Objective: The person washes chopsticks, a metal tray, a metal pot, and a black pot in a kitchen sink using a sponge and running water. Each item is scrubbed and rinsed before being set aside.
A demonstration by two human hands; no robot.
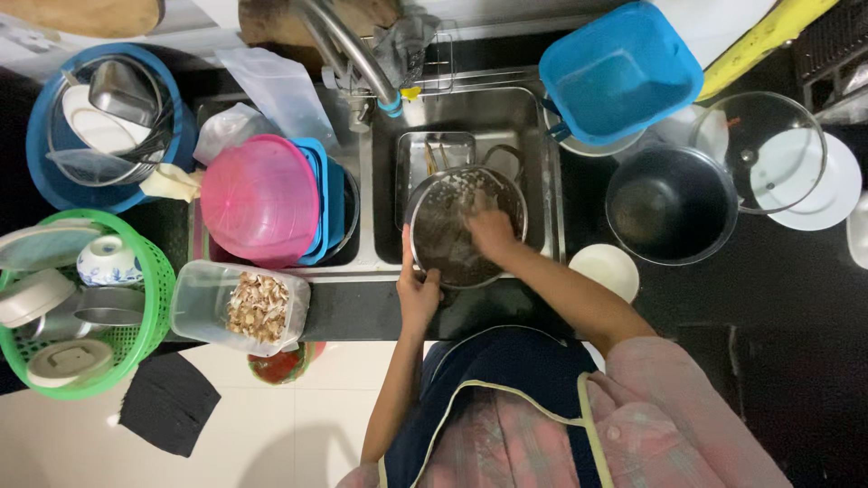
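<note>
A round metal pot [452, 244] with wet, dark insides sits tilted in the right basin of a steel sink [533, 145]. My left hand [418, 291] grips the pot's near rim. My right hand [491, 228] is inside the pot, pressed against its inner wall; whether it holds a scrubber is hidden. Behind the pot lies a rectangular steel tray [434, 149] with some utensils. The tap [357, 54] curves over the sink from the back.
A pink bowl [260, 197] lies upturned on blue tubs in the left basin. Left: a blue basket of dishes [54, 172], a green basket [149, 298], a clear box of scraps [203, 307]. Right: a blue tub [624, 72], a black pot [669, 203], a glass lid [768, 149].
</note>
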